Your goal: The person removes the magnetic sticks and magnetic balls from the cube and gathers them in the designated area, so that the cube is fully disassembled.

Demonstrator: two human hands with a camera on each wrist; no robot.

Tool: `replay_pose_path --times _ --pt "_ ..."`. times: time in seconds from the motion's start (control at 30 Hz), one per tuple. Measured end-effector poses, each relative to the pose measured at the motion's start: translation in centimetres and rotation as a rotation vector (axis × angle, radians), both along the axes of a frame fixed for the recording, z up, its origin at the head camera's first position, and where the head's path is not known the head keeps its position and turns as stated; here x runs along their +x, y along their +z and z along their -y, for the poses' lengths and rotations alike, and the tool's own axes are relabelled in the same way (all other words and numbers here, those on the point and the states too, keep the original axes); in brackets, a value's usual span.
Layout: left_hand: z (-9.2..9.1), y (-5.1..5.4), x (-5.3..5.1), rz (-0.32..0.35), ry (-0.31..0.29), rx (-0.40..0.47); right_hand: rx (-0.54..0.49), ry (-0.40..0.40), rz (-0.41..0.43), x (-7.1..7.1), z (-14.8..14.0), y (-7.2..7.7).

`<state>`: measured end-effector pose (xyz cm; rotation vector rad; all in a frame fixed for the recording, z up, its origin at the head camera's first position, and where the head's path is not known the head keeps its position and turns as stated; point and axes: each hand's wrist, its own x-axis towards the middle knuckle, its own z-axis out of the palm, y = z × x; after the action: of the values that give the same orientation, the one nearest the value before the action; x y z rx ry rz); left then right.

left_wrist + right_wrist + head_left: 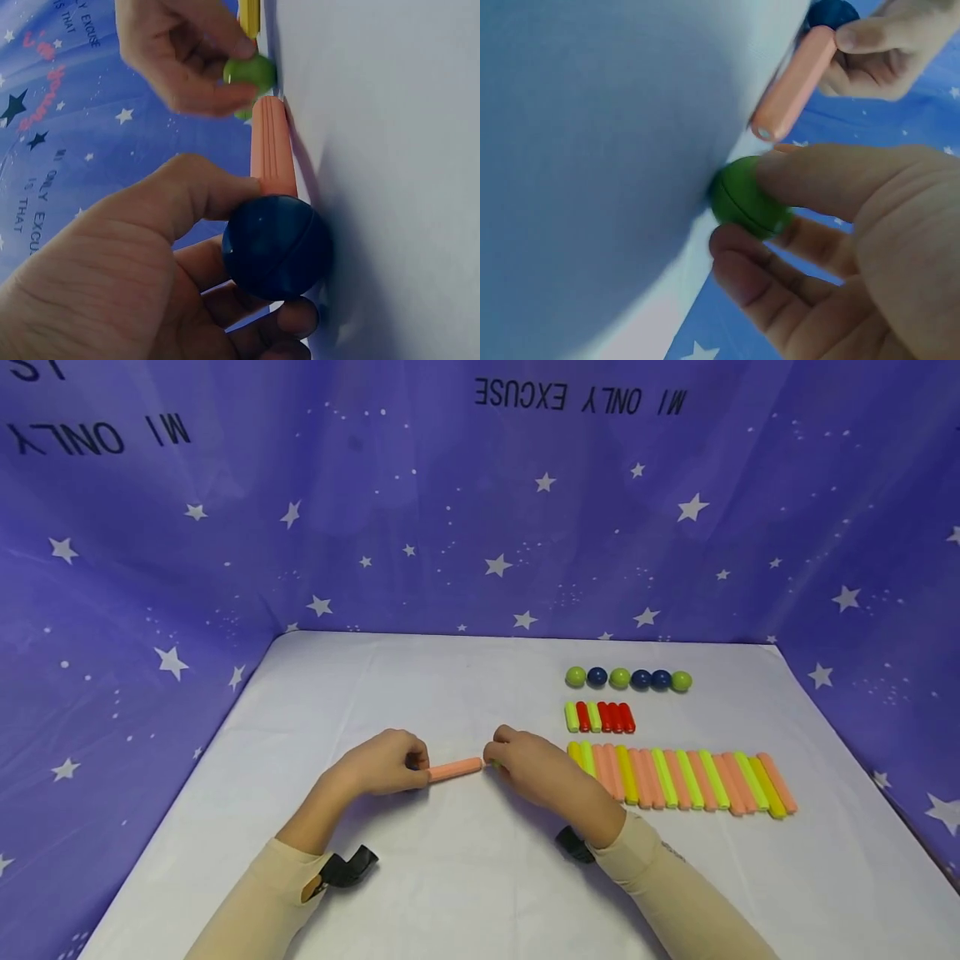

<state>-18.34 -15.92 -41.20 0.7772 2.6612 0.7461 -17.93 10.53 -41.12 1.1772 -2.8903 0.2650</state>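
Note:
My left hand (387, 762) holds an orange stick (455, 769) with a dark blue ball (277, 247) at its near end. In the left wrist view the thumb lies where stick and ball meet, with the fingers behind the ball. The stick's free end points toward my right hand (536, 764). That hand pinches a green ball (750, 196) between thumb and fingers, just short of the stick's free end. A small gap shows between them in the right wrist view. The fingers hide most of the green ball in the head view.
Right of my right hand lies a row of long orange, green and yellow sticks (678, 779). Behind it are short red and green sticks (603, 717), then a line of green and blue balls (619, 677). Starry purple cloth (495, 527) borders the white table (420, 685).

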Motion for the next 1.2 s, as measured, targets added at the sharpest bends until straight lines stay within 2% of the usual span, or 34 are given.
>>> replay_pose_path --times 0.17,0.3,0.4,0.57,0.77,0.83,0.9,1.07,1.2 --pt "0.7 0.1 -0.3 0.024 0.007 0.013 -0.019 -0.043 0.123 -0.4 -2.1 0.1" --pt "0.7 0.3 -0.5 0.019 0.009 0.020 -0.124 -0.038 0.206 -1.7 -4.6 0.4" --pt "0.6 0.5 -0.6 0.016 0.024 0.018 -0.203 -0.066 0.245 -2.9 -6.7 1.0" --pt "0.6 0.2 -0.8 0.018 0.040 0.011 -0.320 -0.162 0.261 -4.2 -10.4 2.2" --pt "0.8 -0.2 -0.7 0.047 0.039 0.037 -0.436 -0.291 0.318 -4.8 -14.3 2.9" --pt "0.9 -0.3 -0.6 0.055 0.037 0.044 -0.443 -0.351 0.314 -5.1 -15.7 2.8" --pt "0.9 -0.3 -0.6 0.055 0.037 0.041 -0.433 -0.405 0.275 -5.7 -17.4 2.9" --pt "0.8 -0.6 -0.7 0.054 0.030 0.053 -0.310 -0.501 0.185 -8.2 -22.8 4.3" --pt "1.0 -0.8 -0.8 0.053 0.033 0.044 -0.210 -0.549 0.197 -10.5 -26.9 5.0"
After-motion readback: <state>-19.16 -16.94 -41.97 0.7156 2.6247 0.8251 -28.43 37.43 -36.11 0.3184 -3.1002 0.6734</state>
